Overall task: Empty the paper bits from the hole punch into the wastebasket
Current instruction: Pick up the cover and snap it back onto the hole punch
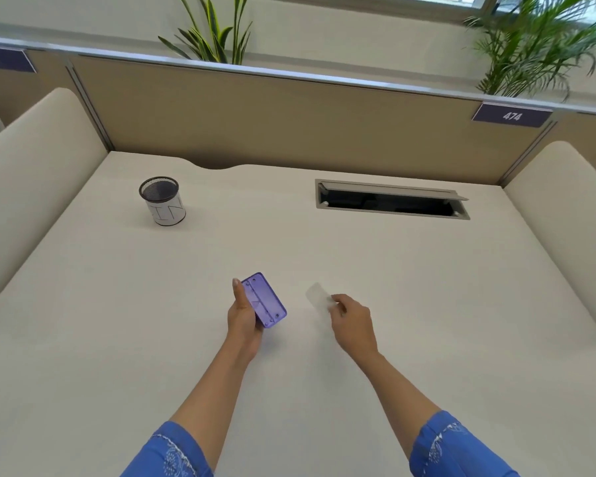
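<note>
Above desk centre – left hand [243, 318] grips hole punch [264, 299], right hand [353, 321] clear cover [319, 297]

Both forearms extend forward from blue sleeves [172, 452]. Left hand [243, 318]: palm turned inward, thumb straight and pointing away, fingers wrapped around the purple hole punch [265, 300]. Right hand [353, 323]: knuckles up, fingertips [336, 299] pinching a clear cover [319, 297].
</note>
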Motion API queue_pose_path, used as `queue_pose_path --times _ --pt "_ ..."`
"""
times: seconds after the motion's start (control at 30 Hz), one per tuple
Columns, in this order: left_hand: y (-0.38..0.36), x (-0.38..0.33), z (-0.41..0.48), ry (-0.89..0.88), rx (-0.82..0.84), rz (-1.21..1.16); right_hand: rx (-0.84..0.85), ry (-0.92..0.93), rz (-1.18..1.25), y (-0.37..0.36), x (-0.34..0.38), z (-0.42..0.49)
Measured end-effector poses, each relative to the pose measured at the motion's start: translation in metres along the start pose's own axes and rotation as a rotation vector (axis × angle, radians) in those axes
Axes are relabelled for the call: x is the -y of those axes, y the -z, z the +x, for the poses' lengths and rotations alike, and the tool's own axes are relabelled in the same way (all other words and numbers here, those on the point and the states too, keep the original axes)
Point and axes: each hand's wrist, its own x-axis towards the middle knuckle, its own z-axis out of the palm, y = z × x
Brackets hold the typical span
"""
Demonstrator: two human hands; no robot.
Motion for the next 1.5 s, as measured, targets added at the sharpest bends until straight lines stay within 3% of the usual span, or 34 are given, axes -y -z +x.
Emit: queue_pose_path --times 0.17,0.33,0.5,0.7,1.03,1.5 --pt "-0.027 -0.004 -0.016 -0.026 0.105 0.001 0.021 -0.184 0.592 0.038 0.037 -0.002" --pt "-0.057 0.001 -0.033 -0.014 0.214 0.04 0.213 -0.208 0.766 0.061 0.048 -0.008" --pt "-0.077 0.003 -0.045 -0.029 0.322 0.091 0.197 -0.179 0.687 0.061 0.046 -0.014" --pt "-0.093 -0.002 -0.05 -0.007 0.268 0.105 0.108 -0.178 0.614 0.061 0.04 -0.018" --pt "-0.097 -0.006 -0.057 0.035 0.272 0.069 0.08 -0.1 0.595 0.059 0.044 -0.019" --pt "-0.087 -0.001 -0.059 0.041 0.3 0.072 -0.101 -0.068 0.496 0.043 0.052 -0.019"
